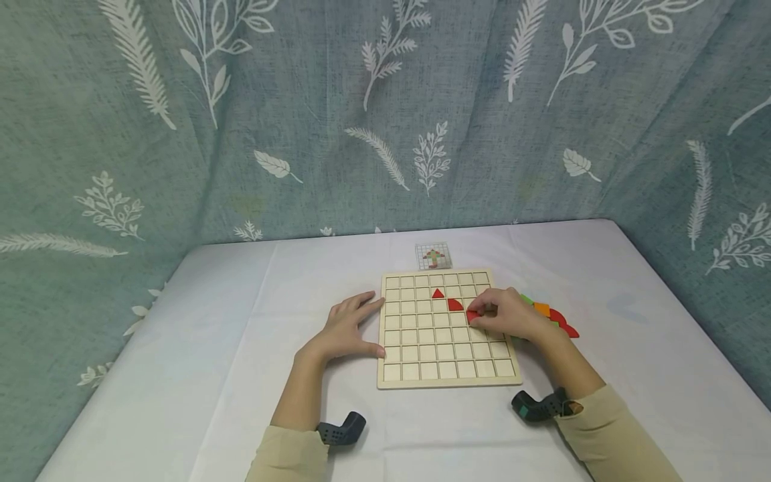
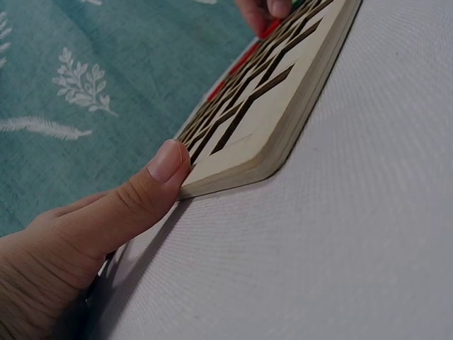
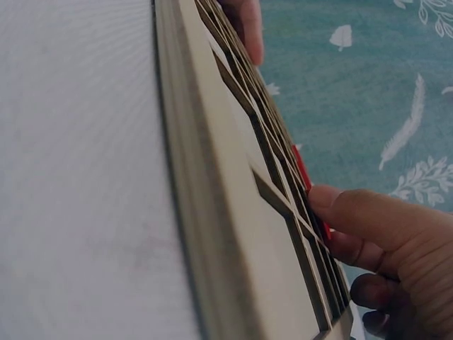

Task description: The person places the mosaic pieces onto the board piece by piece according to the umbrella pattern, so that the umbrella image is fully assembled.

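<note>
A wooden grid board (image 1: pixel 448 384) lies on the white table, its square cells framed by raised ridges. My right hand (image 1: pixel 502 312) is over the board's right part and pinches a red piece (image 1: pixel 472 316) between thumb and fingertips; its full outline is covered. To the left of that piece, a red quarter-circle (image 1: pixel 455 305) and a red triangle (image 1: pixel 438 294) sit in cells. My left hand (image 1: pixel 346 328) rests with spread fingers at the board's left edge. In the left wrist view its thumb (image 2: pixel 134 198) touches the rim near a corner.
Right of the board, partly behind my right forearm, lies a pile of red, orange and green pieces (image 1: pixel 542 309). Behind the board is a small clear card (image 1: pixel 433 256) with a coloured pattern on a grid. A leaf-print curtain (image 1: pixel 337 134) hangs behind the table.
</note>
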Demonstrator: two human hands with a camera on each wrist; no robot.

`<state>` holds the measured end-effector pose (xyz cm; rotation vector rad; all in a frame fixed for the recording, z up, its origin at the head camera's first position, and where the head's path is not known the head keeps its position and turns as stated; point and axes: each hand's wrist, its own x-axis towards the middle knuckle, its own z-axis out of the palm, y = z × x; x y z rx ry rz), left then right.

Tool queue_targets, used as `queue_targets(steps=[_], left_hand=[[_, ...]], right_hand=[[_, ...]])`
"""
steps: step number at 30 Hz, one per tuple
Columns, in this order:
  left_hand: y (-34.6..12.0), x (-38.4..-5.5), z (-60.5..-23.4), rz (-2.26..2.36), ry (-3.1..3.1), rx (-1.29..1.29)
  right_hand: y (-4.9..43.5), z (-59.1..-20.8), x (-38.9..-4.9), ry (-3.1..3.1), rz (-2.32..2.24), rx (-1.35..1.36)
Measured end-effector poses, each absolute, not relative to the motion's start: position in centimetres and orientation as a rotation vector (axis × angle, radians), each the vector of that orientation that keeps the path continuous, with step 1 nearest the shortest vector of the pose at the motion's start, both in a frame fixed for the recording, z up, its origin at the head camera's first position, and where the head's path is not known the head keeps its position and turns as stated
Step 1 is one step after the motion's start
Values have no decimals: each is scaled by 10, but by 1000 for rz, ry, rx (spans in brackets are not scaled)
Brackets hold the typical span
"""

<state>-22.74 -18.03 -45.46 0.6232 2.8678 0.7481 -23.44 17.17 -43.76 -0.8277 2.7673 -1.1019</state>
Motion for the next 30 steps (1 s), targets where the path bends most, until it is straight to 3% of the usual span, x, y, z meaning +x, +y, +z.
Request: queue_targets(steps=[10,18,30], left_hand=[[-179,-226,-452,744,2880,620],[-180,-227,-453,736,2887,623],[-177,-226,-453,748,2883,618]], right_hand=[[177,-433,-236,2761,-1139,-863],[190,-426,-237,2666,-1212,-572],[220,-411,-230,2691,-1213,-449]])
